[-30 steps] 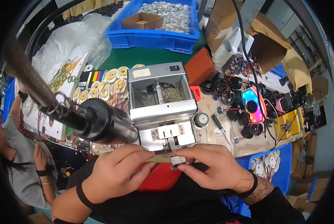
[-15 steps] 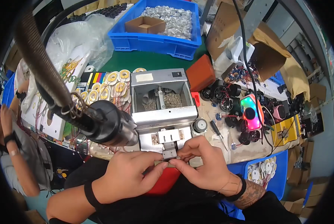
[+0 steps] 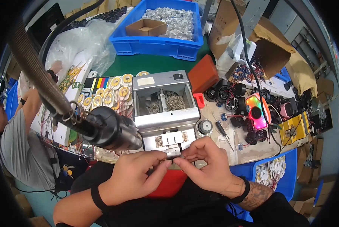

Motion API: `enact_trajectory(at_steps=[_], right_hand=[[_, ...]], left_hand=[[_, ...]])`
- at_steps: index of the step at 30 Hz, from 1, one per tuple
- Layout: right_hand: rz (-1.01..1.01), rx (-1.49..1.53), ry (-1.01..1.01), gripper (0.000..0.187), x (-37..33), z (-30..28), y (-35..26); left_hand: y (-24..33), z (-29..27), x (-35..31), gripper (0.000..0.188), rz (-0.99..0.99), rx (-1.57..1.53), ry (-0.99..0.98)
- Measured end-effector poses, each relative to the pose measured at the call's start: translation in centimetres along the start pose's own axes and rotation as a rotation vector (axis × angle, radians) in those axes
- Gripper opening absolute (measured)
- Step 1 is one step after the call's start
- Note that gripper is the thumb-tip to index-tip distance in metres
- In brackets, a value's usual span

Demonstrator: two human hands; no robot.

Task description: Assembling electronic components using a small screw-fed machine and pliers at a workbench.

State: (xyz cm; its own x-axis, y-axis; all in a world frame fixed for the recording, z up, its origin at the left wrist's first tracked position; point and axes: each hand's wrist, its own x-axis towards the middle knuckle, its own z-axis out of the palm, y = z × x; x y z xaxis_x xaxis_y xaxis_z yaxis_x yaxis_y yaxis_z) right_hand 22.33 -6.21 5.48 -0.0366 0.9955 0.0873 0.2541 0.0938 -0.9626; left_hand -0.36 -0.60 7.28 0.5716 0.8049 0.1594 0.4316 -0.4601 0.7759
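Close in front of me stands a grey metal screw feeder (image 3: 165,120) with loose screws (image 3: 173,101) in its open hopper. A small metal block (image 3: 173,152) sticks out at its front end. My left hand (image 3: 139,170) is at the block's left, thumb and forefinger pinched together. On the other side my right hand (image 3: 207,166) pinches too, its fingers curled beside the block. Anything between my fingertips is too small or hidden to make out. A black and silver electric screwdriver (image 3: 114,130) hangs just left of the feeder, above my left hand.
A blue crate (image 3: 154,45) of white parts stands behind the feeder. Left are round white-and-gold discs (image 3: 109,96) with wires and a co-worker (image 3: 33,147). A round speaker (image 3: 205,127), a hand screwdriver (image 3: 224,135), a glowing case (image 3: 257,113) and a blue bin (image 3: 287,162) lie right.
The whole view has shifted slightly. My hands remain pinched at the feeder's front, with my fingertips slightly farther apart. The co-worker at left has leaned forward, an arm reaching toward the wires.
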Motion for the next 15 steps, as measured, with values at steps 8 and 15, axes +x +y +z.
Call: enact_trajectory(at_steps=[8, 15], right_hand=[[-0.177, -0.236, 0.079, 0.024, 0.1, -0.6, 0.5], [-0.079, -0.221, 0.123, 0.024, 0.7, -0.1, -0.3]], left_hand=[[-0.6, 1.1, 0.1, 0.011, 0.091, 0.038, 0.089], [0.2, 0.7, 0.5, 0.015, -0.014, -0.016, 0.096]])
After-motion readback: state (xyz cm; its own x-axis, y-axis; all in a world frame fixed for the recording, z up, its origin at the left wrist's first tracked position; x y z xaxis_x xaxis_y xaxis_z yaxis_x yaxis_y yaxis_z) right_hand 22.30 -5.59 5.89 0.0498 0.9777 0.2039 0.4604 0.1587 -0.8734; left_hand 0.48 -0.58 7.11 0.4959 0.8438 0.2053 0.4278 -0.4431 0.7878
